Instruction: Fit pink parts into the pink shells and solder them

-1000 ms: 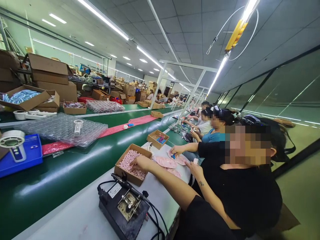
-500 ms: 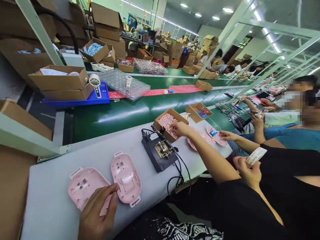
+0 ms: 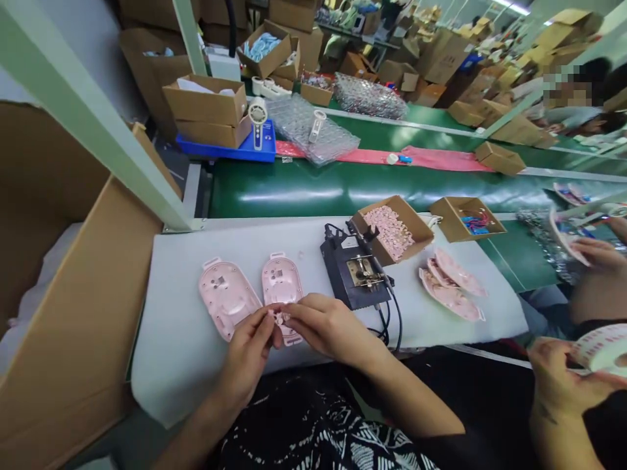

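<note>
This is a factory workshop. It has a long, shiny green belt point(image 3: 304, 190), piles of brown cardboard boxes point(image 3: 441, 59), and an open brown cardboard box full of tiny pink plastic parts point(image 3: 389, 232).

Large indoor workroom, crowded at the back. Upper left: plain blue-grey wall point(image 3: 85, 39), dim. Pale, smooth grey-white surface point(image 3: 169, 326) in front, its far edge along a wide, glossy green conveyor belt point(image 3: 294, 196); white streaks of light reflected on the belt. Beyond, a second green strip point(image 3: 416, 134), roughly parallel, pale rail between. Thick pale-green metal post point(image 3: 98, 130) slants across the left, foot at the surface's corner; thinner pale-green post point(image 3: 189, 36) behind. Far side: dark-topped table point(image 3: 362, 36), heaped brown cardboard cartons point(image 3: 445, 55), details blurred. Bright white ceiling light point(image 3: 512, 6), top right. Grey floor point(image 3: 117, 434) visible lower left, shadowed.
</note>
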### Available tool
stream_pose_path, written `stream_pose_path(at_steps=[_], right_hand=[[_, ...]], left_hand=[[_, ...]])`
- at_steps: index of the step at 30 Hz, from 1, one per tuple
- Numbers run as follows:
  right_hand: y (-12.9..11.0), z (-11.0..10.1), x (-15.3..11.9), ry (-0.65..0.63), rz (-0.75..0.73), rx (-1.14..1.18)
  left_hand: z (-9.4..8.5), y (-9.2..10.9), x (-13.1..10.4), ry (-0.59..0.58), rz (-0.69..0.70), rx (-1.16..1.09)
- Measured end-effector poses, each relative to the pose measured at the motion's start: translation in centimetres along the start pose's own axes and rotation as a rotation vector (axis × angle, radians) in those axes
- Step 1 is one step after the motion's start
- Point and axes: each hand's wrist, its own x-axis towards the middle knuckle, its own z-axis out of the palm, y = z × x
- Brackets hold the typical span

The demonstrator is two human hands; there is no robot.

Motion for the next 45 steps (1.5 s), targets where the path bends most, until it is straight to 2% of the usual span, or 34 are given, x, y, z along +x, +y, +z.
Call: stream_pose_path(at_steps=[3,8,15,18,21,23,28,32,40,43,45], right_hand=[[0.1,1.1,0.4,0.037,0.039,0.051],[-0.3,1.2,0.5,-0.029,0.048,0.103],[-1.1,1.8,1.0,0.155,0.076,0.317],[-1.2,2.2,1.1,0.193,0.169,0.434],[-1.3,2.9,1.2,0.204,0.312,0.665],[-1.2,3.3,1.3,0.198,0.344,0.782],[-0.7,4.1,1.3,0.21,0.236,0.8],[-0.4,4.5,1.2,0.22,0.235,0.803],[-0.6,4.6,1.1,0.19,0.191,0.926],[-0.2,4.5,1.1,0.162,0.132,0.909],[-0.2,4.1,1.1,0.15,0.072,0.85]], left_hand=[[-0.1,0.4,-0.2,0.018,-0.015,-0.085],[-0.6,0.9,-0.3,-0.037,0.015,-0.117],[-1.7,0.7,-0.4,0.022,0.021,-0.031],[-1.9,0.8,-0.6,0.031,0.019,-0.021],[-2.0,1.1,-0.9,-0.001,0.035,-0.003],[-2.0,1.2,-1.0,-0.005,0.048,0.006],[-2.2,1.6,-1.1,-0.011,0.061,0.039],[-2.5,1.8,-1.3,-0.073,0.057,0.089],[-2.5,1.5,-1.4,-0.136,-0.065,0.058],[-2.6,1.7,-1.6,-0.109,-0.127,0.028],[-2.5,1.8,-2.1,-0.031,-0.152,0.047]])
